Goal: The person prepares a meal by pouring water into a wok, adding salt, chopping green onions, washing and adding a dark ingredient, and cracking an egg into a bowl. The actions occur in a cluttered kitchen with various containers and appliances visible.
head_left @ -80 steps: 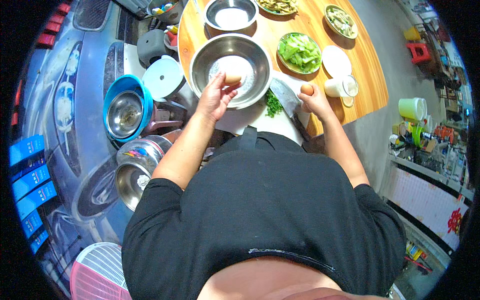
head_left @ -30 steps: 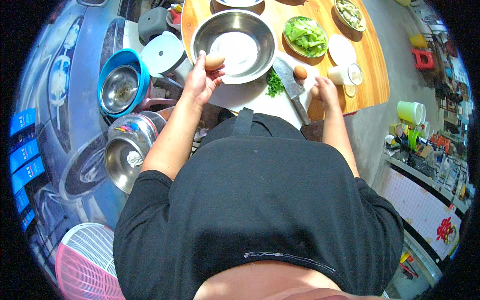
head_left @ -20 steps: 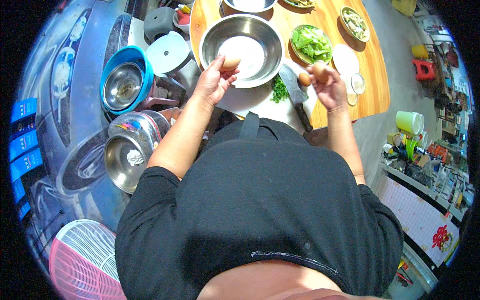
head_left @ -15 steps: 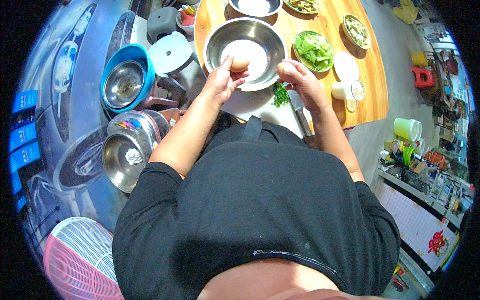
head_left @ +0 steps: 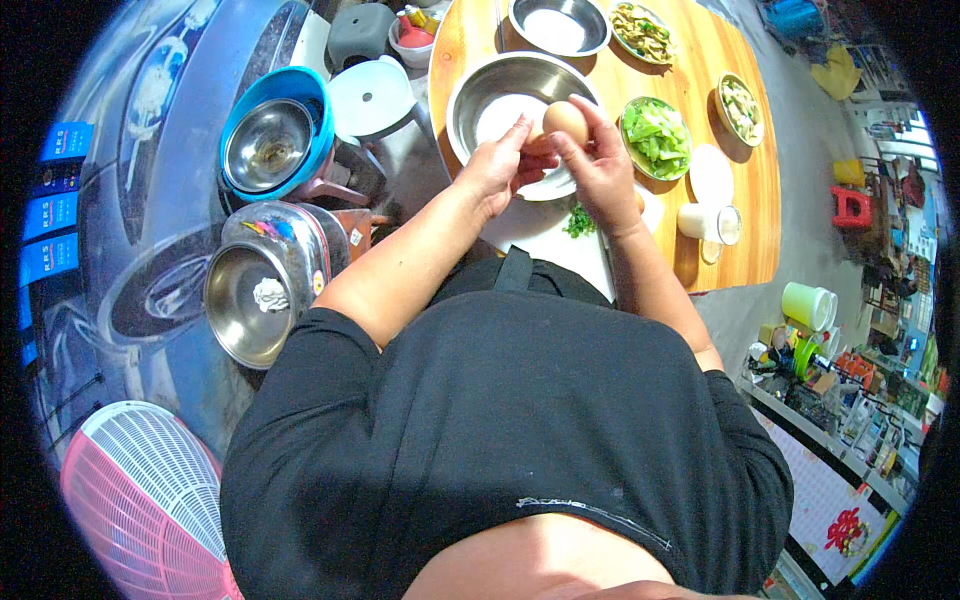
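Observation:
My left hand (head_left: 498,172) and my right hand (head_left: 600,165) meet over the near rim of a metal basin (head_left: 463,130) with white powder (head_left: 498,118) in it. My right hand's thumb and fingers close round a brown egg (head_left: 566,121). Against it, at my left fingertips, sits a second egg (head_left: 536,132), mostly hidden by the fingers. Below the basin, chopped green herbs (head_left: 579,220) lie on a white cutting board (head_left: 530,232). A rounded brown thing, perhaps another egg (head_left: 639,203), peeks out beside my right wrist.
On the wooden table (head_left: 745,235) stand a plate of cut greens (head_left: 656,140), two dishes of food (head_left: 741,108) (head_left: 643,35), a second metal basin (head_left: 560,25) and a white cup (head_left: 708,223). To the left are a blue tub (head_left: 322,130) and a steel bowl (head_left: 225,310).
My hands have come together, bringing the two eggs side by side. The view has shifted, so the table sits farther right and lower. The knife by the herbs is now hidden.

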